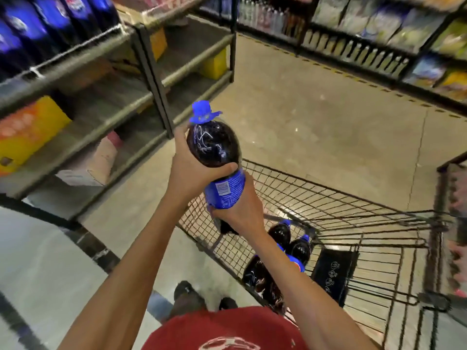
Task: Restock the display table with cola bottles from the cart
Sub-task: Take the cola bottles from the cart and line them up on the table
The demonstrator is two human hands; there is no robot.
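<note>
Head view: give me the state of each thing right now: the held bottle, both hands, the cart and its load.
Cola bottle: capped, dark-filled, held up over the cart's edge, tilted with its cap away from the person.
Left hand: grips the bottle's upper body.
Right hand: grips the labelled lower part.
Cart: wire basket, partly loaded.
Bottles in cart: at least three, dark-filled, in the near corner.

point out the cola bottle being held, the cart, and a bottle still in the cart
held cola bottle (pixel 213 145), head view, on its dark upper body
cart (pixel 290 195), head view, on its far wire wall
cola bottle in the cart (pixel 279 234), head view, on its dark shoulder
</note>
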